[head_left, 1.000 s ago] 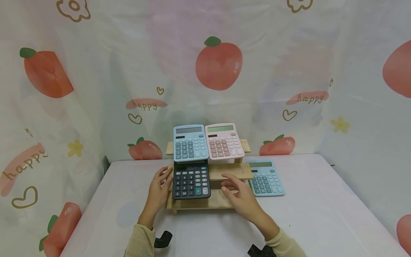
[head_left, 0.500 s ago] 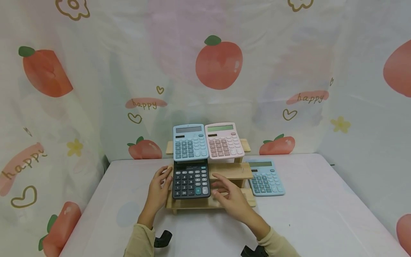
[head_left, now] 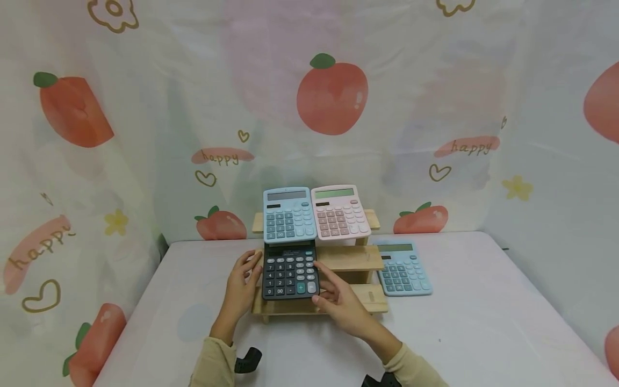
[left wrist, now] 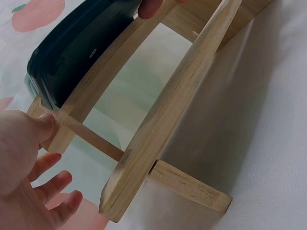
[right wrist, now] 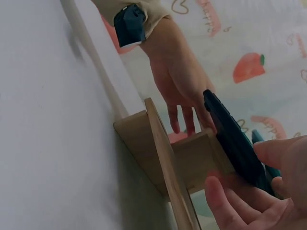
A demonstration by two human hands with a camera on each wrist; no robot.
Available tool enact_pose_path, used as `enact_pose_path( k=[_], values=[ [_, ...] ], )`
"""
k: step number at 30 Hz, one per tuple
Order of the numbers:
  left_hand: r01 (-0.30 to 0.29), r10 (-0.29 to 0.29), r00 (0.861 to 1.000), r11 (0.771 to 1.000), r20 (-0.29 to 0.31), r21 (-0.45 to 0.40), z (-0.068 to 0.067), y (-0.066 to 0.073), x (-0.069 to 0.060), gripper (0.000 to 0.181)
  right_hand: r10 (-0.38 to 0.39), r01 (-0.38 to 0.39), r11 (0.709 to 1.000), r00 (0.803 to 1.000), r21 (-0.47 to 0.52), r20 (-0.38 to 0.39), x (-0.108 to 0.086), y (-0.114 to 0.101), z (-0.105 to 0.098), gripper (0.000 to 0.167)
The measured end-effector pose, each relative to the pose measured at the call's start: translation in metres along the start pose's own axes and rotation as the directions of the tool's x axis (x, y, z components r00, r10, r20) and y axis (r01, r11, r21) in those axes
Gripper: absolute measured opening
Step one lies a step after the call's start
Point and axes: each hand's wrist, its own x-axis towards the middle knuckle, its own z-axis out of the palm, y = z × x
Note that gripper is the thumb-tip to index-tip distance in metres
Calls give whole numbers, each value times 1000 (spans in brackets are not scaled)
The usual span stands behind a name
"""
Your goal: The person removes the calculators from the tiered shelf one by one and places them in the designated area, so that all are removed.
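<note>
A black calculator (head_left: 290,274) leans on the middle shelf at the left of a stepped wooden stand (head_left: 348,259). My left hand (head_left: 240,287) is at its left side; in the left wrist view, a fingertip (left wrist: 45,123) touches the shelf's end beside the calculator, with the other fingers loosely bent below. My right hand (head_left: 340,301) touches the calculator's right edge, index finger higher and thumb near the lower corner. Above it, a blue calculator (head_left: 289,215) and a pink calculator (head_left: 340,212) lean side by side on the top shelf.
Another blue calculator (head_left: 403,269) lies on the white table (head_left: 483,322), just right of the stand. A patterned cloth backdrop (head_left: 338,161) rises behind the table. The lowest shelf (head_left: 369,297) shows in front of the right end of the stand.
My right hand has moved left from the stand's right part to the black calculator's right edge. My left hand and the calculators keep their places; the head view has shifted slightly.
</note>
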Motion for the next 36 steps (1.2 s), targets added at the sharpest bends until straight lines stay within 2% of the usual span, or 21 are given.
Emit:
enact_pose_path(
  k=[6,15,21,30,36],
  values=[
    [6,-6,1000,1000,-2,5,0,-1,0,41,25,-30,992,999,121,44,4,7,0,73],
    [-6,7,1000,1000,-3,11,0,0,1,41,43,-52,977,998,207,47,4,11,-3,67],
    [-9,9,1000,1000,-7,-1,0,1,1,41,76,-88,960,996,265,55,2,6,-7,74],
    [-53,53,998,999,-19,8,1,2,0,40,123,-157,924,985,349,119,0,2,-17,86],
    [-48,49,999,999,-9,15,0,3,-1,40,127,-179,905,980,386,155,-1,2,-23,85]
  ],
)
